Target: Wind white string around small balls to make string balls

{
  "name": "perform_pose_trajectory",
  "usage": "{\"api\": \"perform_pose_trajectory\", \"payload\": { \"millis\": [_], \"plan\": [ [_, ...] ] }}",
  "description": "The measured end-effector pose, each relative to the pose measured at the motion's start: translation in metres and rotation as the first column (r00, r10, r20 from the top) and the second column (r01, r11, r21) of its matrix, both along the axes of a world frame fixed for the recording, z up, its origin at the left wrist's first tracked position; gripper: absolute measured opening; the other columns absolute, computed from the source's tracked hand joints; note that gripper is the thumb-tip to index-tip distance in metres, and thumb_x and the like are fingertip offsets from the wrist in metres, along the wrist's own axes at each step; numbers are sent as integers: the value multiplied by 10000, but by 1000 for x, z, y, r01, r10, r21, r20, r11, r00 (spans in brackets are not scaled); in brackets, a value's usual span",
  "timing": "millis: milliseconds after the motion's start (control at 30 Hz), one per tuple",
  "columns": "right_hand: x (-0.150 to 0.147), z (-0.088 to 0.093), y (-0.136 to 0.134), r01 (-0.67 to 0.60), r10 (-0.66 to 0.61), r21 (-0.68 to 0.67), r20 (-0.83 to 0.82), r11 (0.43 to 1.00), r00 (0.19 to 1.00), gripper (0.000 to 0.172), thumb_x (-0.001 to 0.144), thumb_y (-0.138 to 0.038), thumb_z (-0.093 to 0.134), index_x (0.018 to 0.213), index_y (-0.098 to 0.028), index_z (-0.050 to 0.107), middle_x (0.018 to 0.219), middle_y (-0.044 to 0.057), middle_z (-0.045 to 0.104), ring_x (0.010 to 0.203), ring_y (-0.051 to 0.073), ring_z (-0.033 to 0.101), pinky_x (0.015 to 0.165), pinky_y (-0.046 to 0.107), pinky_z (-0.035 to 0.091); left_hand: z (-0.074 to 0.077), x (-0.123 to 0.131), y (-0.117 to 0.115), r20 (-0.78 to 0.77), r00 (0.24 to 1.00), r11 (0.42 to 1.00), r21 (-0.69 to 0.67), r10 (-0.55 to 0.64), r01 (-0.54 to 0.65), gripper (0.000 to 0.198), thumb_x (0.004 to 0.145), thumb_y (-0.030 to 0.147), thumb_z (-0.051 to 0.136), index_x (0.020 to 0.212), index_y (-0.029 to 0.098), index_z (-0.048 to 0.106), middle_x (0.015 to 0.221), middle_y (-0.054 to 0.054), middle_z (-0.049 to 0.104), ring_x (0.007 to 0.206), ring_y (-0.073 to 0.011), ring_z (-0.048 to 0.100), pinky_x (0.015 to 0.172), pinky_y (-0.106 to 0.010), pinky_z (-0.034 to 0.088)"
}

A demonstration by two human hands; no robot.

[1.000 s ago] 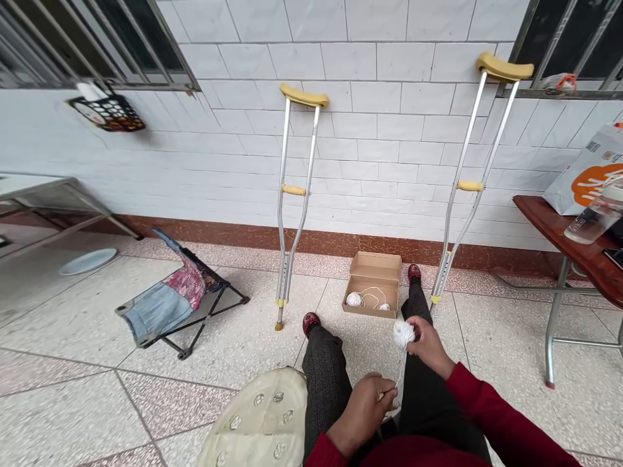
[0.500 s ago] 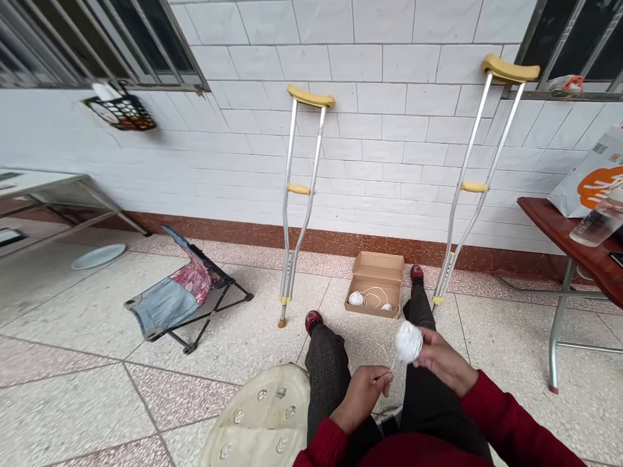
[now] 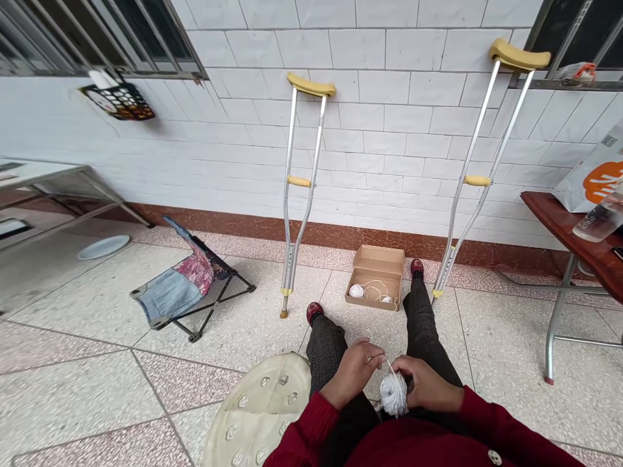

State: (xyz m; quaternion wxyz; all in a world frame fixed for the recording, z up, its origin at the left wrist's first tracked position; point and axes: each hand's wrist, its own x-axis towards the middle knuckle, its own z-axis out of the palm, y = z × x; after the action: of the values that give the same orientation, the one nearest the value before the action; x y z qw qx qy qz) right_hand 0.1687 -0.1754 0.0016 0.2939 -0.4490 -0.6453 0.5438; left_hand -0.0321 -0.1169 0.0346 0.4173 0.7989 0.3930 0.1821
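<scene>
A ball of white yarn (image 3: 393, 394) hangs low over my lap, gripped by the fingers of my right hand (image 3: 426, 384). Just up and left of it, my left hand (image 3: 357, 366) pinches the strand that runs from the ball. Beyond my feet, an open cardboard box (image 3: 374, 259) sits on the floor near the wall. Inside it are a white yarn ball (image 3: 357, 291), a smaller bit of white yarn at the right, and a loose strand curving between them.
Two crutches (image 3: 291, 259) lean on the tiled wall. A folding chair (image 3: 170, 298) stands at the left, and a round plastic stool (image 3: 257, 415) is beside my left leg. On the right, a red-brown table (image 3: 549, 220) bears a bag and a plastic cup (image 3: 596, 224).
My right hand has brought the yarn ball down and left, closer to my body. My left hand has risen slightly, and the strand now runs between them from the ball's top.
</scene>
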Motion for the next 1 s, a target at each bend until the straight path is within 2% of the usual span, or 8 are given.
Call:
{"api": "perform_pose_trajectory", "payload": {
  "millis": [100, 200, 300, 400, 567, 667, 833, 1000],
  "plan": [
    [3, 29, 3, 117, -166, -192, -263, 974, 950, 420, 518, -135, 780, 888, -193, 592, 770, -41, 597, 699, 136, 533, 608, 224, 407, -12, 12, -5, 93, 995, 984, -177, 44, -27, 426, 910, 394, 427, 589, 156, 573, 606, -4, 594, 638, -149, 541, 700, -243, 413],
    [17, 51, 28, 246, -345, -294, -357, 923, 868, 365, 554, -181, 749, 880, -192, 586, 749, -27, 601, 629, 131, 526, 502, 212, 415, -26, 24, -23, 123, 992, 960, -280, 40, -4, 451, 903, 418, 419, 571, 148, 562, 607, -15, 606, 630, -145, 547, 657, -226, 403],
    [29, 47, 57, 432, -487, -246, -250, 868, 837, 334, 562, -210, 692, 871, -194, 565, 752, -19, 593, 625, 139, 532, 477, 221, 437, -26, 26, -39, 37, 999, 959, -281, -24, 34, 440, 917, 387, 409, 569, 155, 546, 593, -8, 604, 604, -132, 536, 632, -214, 386],
    [28, 22, 71, 500, -523, -185, -106, 846, 845, 338, 527, -181, 651, 845, -200, 540, 710, -36, 573, 592, 136, 518, 463, 227, 430, -12, 18, -44, -99, 994, 991, -129, -45, 32, 399, 930, 323, 418, 585, 169, 543, 612, -5, 610, 634, -137, 541, 647, -221, 371],
    [7, -22, 47, 473, -474, -106, 17, 875, 880, 365, 450, -49, 624, 763, -200, 509, 638, -81, 523, 555, 91, 456, 476, 185, 347, 11, 5, -29, -209, 973, 986, 109, -101, 125, 350, 919, 251, 461, 586, 186, 545, 597, -14, 573, 689, -168, 536, 739, -253, 381],
    [-2, -29, 25, 344, -343, -130, 34, 930, 939, 452, 439, -25, 633, 841, -203, 531, 675, -85, 532, 577, 88, 459, 474, 172, 332, 16, 4, -13, -207, 972, 975, 171, -108, 145, 341, 919, 231, 458, 594, 181, 549, 575, 2, 548, 636, -153, 513, 848, -288, 375],
    [4, 8, 1, 7, -160, -416, -334, 909, 929, 439, 505, -129, 747, 917, -186, 607, 782, -24, 600, 647, 141, 541, 454, 198, 433, 20, 6, 6, -48, 991, 987, 91, -126, 130, 393, 941, 304, 432, 587, 166, 532, 587, 20, 546, 628, -131, 523, 841, -269, 375],
    [16, 55, 5, 6, -299, -501, -505, 865, 810, 387, 596, -159, 745, 965, -190, 630, 850, 15, 638, 630, 127, 561, 480, 206, 462, -1, 11, -2, 88, 996, 994, -108, -22, 31, 452, 948, 371, 396, 575, 156, 534, 611, -1, 582, 641, -133, 546, 671, -212, 389]
  ]
}}
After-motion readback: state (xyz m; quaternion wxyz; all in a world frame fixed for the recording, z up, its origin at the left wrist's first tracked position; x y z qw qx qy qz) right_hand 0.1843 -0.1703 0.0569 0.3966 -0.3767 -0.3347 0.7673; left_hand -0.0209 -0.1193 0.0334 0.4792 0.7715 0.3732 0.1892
